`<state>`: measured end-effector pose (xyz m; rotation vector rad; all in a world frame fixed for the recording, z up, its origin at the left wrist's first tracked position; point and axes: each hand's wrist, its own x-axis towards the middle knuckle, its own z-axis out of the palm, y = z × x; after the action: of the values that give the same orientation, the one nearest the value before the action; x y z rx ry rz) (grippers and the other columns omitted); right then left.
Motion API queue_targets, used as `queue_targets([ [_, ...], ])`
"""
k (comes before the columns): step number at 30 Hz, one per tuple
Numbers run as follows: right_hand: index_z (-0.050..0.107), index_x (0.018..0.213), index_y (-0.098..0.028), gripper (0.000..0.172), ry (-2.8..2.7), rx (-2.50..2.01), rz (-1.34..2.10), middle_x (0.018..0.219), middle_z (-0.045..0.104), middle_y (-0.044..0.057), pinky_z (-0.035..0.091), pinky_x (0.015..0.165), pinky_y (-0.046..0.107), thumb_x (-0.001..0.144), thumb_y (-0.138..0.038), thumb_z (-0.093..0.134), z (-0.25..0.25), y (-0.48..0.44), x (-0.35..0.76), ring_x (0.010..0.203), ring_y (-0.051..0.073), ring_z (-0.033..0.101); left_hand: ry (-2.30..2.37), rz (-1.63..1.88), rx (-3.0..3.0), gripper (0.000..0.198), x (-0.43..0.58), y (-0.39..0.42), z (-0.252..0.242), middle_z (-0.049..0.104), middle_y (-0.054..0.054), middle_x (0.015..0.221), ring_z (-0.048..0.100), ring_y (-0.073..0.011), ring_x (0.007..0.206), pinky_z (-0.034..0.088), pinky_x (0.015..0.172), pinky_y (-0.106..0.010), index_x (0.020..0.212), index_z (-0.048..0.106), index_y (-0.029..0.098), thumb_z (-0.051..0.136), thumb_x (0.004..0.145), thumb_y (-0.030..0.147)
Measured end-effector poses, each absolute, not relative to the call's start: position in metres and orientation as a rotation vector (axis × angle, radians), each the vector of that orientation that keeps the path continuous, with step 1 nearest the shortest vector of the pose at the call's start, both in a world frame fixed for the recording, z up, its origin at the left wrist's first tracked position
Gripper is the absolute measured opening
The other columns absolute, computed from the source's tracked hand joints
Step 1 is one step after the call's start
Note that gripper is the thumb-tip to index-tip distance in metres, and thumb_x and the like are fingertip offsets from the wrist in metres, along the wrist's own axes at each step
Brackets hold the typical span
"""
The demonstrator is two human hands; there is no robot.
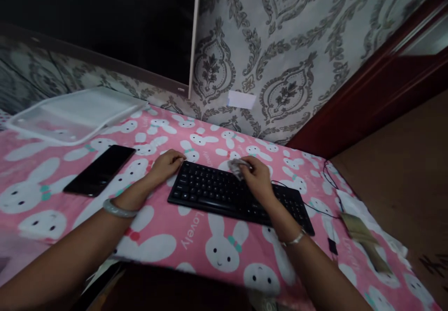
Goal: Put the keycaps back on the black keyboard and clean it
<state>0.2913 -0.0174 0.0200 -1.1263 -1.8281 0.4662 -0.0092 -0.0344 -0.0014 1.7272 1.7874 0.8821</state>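
Observation:
A black keyboard (210, 185) lies on a pink cloth with white rabbits (196, 250). At its upper left corner is my left hand (167, 165), fingers curled and pinched at the edge; whether anything besides the corner is between them is too small to tell. Over the keyboard's top edge, right of its middle, my right hand (256, 178) grips a crumpled greyish cloth (237, 167) between thumb and fingers. The hand and forearm hide part of the right-hand keys.
A black phone (101, 170) lies to the left, before a translucent plastic lid (77, 115). A large dark screen (105, 26) stands behind. Thin cables and an olive-coloured item (364, 236) are at the right.

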Motion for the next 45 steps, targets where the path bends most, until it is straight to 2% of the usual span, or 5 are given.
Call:
queue_targets([
  [5,0.069,0.102,-0.019,0.026,-2.294,-1.005,0.368,0.104,0.067,0.009,0.047,0.091,0.035,0.088,-0.009,0.050,0.018,-0.010,0.193,0.101,0.022,0.059,1.833,0.806,1.806,0.043,-0.013,-0.030,-0.003,0.064,-0.005,0.101,0.060,-0.0159,0.102,0.054,0.103,-0.041,0.095,0.064,0.014,0.060,0.084,0.056],
  [12,0.070,0.107,-0.014,0.026,-2.607,-1.108,0.284,0.104,0.066,0.012,0.045,0.087,0.032,0.093,-0.008,0.049,0.011,-0.011,0.155,0.099,0.023,0.056,1.850,0.750,1.852,0.041,-0.012,-0.030,-0.005,0.064,-0.005,0.102,0.060,-0.0152,0.099,0.056,0.099,-0.039,0.097,0.063,0.014,0.061,0.084,0.053],
  [33,0.072,0.080,-0.018,0.028,-2.545,-1.563,-0.073,0.086,0.067,0.010,0.043,0.076,0.031,0.082,-0.001,0.050,0.019,-0.021,0.394,0.087,0.023,0.057,1.787,0.792,1.828,0.033,-0.009,-0.027,0.006,0.060,-0.006,0.102,0.056,-0.0190,0.099,0.046,0.099,-0.039,0.086,0.063,0.020,0.044,0.075,0.044],
  [40,0.071,0.097,-0.017,0.030,-1.678,-1.663,-0.049,0.096,0.071,0.008,0.050,0.079,0.035,0.077,-0.013,0.049,0.034,-0.038,0.466,0.085,0.023,0.063,1.847,0.758,1.755,0.033,-0.006,-0.025,0.009,0.061,-0.003,0.100,0.056,-0.0188,0.101,0.045,0.103,-0.037,0.085,0.063,0.022,0.045,0.069,0.045],
  [45,0.069,0.106,-0.020,0.032,-1.915,-1.455,0.134,0.106,0.072,0.007,0.049,0.091,0.038,0.080,-0.012,0.052,0.011,-0.048,0.405,0.097,0.023,0.063,1.877,0.749,1.687,0.036,-0.003,-0.027,0.013,0.059,-0.002,0.103,0.058,-0.0200,0.101,0.045,0.104,-0.038,0.087,0.062,0.024,0.045,0.067,0.049],
])
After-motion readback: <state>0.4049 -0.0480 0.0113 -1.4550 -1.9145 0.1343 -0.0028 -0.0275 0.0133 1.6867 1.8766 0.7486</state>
